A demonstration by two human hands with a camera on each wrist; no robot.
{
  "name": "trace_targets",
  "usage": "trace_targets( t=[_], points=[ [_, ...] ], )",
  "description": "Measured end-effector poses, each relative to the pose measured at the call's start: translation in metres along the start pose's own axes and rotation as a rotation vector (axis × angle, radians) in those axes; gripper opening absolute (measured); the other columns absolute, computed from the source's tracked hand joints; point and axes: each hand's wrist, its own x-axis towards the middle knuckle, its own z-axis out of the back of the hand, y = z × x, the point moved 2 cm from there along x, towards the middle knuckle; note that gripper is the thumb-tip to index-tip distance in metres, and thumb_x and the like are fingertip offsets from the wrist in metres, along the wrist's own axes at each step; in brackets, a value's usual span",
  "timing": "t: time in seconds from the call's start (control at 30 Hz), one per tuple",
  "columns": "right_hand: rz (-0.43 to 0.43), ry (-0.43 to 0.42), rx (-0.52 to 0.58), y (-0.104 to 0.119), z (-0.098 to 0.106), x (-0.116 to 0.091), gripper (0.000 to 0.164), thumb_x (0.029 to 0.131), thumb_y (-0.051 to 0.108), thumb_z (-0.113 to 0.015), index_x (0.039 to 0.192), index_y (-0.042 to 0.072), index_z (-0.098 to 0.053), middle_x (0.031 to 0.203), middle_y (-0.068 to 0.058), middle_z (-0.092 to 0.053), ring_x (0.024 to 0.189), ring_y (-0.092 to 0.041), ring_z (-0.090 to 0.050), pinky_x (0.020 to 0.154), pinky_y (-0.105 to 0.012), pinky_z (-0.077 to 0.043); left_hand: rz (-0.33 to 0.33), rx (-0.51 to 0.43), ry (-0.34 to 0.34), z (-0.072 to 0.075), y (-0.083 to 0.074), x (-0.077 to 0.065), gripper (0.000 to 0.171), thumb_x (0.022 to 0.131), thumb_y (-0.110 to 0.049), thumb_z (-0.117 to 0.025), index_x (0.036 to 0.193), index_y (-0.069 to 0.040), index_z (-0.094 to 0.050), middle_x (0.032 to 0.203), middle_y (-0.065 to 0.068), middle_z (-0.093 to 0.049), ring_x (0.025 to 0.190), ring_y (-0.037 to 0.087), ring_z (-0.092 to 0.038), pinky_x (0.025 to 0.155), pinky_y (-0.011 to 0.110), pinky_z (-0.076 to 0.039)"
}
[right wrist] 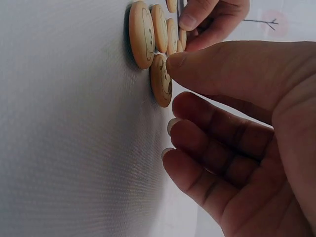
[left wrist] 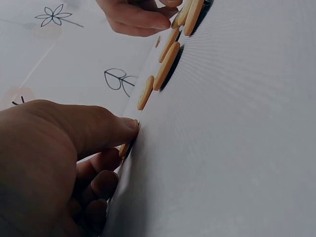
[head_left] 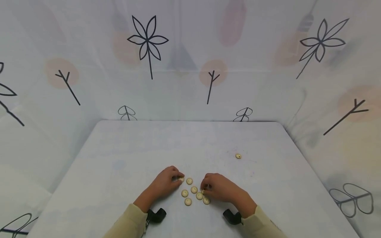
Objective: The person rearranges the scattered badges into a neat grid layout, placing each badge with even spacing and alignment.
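Observation:
Several small round wooden discs with faces drawn on them lie in a loose cluster on the white table, among them a disc at the near edge. My left hand pinches one wooden disc at the cluster's far left, thumb on it in the left wrist view. Across the cluster, my right hand has its thumb and forefinger at another wooden disc, which shows a dark-marked face in the right wrist view. A larger-looking disc lies beside that one. The right hand's other fingers are bent and hold nothing.
One lone disc lies farther back on the right of the white table. Pale cloth walls with line-drawn flowers and twigs enclose the table's back and sides. Dark wrist-worn devices sit below both hands.

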Motion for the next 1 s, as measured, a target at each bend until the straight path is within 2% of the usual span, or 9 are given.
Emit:
trace_targets(
  t=[0.67,1.0],
  points=[
    [0.03,-0.027,-0.044,0.0016,-0.0024,-0.0027,0.011,0.084,0.022,-0.074,0.095,0.019,-0.073,0.09,0.01,-0.062,0.077,-0.002,-0.053,0.072,-0.027,-0.047,-0.017,0.017,-0.004,-0.0013,0.0017,0.0005,0.022,0.092,-0.026,-0.066,0.111,-0.018,-0.073,0.104,-0.007,-0.059,0.094,0.009,-0.054,0.084,0.034,-0.048],
    [0.038,-0.043,-0.04,0.0017,-0.0026,-0.003,0.017,0.083,0.018,-0.073,0.1,0.017,-0.074,0.089,0.009,-0.061,0.075,-0.002,-0.051,0.069,-0.024,-0.046,-0.015,0.023,-0.004,-0.0018,0.0022,0.0001,0.021,0.092,-0.026,-0.066,0.111,-0.019,-0.073,0.103,-0.008,-0.059,0.094,0.008,-0.053,0.084,0.033,-0.047]
  ],
)
